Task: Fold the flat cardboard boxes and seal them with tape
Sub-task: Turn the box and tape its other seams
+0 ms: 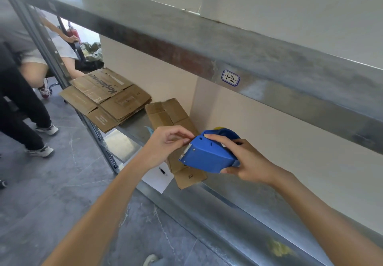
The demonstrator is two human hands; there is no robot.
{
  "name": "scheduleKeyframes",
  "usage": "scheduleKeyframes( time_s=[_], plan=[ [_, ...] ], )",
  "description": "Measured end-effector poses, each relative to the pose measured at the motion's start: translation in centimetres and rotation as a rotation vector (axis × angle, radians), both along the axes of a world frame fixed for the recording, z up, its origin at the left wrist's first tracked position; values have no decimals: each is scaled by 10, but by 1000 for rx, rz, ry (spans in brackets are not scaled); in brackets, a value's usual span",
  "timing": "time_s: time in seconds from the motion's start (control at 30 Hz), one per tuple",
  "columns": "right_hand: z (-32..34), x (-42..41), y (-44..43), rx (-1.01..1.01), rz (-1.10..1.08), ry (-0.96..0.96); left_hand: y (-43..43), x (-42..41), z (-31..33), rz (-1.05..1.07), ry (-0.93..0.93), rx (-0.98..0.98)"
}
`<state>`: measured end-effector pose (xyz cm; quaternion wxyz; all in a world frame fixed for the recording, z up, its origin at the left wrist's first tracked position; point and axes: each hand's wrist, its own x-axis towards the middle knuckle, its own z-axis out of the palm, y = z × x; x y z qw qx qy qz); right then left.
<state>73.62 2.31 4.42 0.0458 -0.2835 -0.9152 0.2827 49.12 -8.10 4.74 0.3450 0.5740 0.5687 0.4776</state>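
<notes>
My right hand (pixel 241 160) grips a blue tape dispenser (pixel 209 155) above the metal shelf. The fingertips of my left hand (pixel 165 143) pinch at the tape end by the dispenser's serrated blade. Under both hands lies a flat cardboard box (pixel 165 112) marked "#8", partly hidden by them. A stack of flat printed cardboard boxes (pixel 107 98) lies further left on the same shelf.
The metal shelf (pixel 207 201) has a beam overhead (pixel 228 58) with a label reading "12". A white sheet of paper (pixel 155 179) with a small dark object lies at the shelf edge. Other people stand and sit on the grey floor at left (pixel 31 104).
</notes>
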Motion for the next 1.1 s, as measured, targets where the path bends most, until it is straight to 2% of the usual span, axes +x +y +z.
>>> scheduleKeyframes(
  time_s=[0.33, 0.5, 0.73, 0.87, 0.97, 1.1],
  plan=[
    [7, -13, -11, 25, 119, 27, -11, -9, -5, 44, -47, -46],
    [16, -25, -10, -41, 106, 67, -9, -10, -7, 177, -41, -29],
    [28, -27, 1, 46, 139, 11, -20, -18, -15, 233, 5, -8],
    [31, -18, 7, 35, 126, 10, -33, -40, -21, 322, -105, -34],
    [32, -12, 6, -1, 139, -3, -41, -50, -25, 330, -156, -95],
    [37, -10, 7, 3, 127, -7, -42, -46, -27, 342, -209, -84]
  ],
)
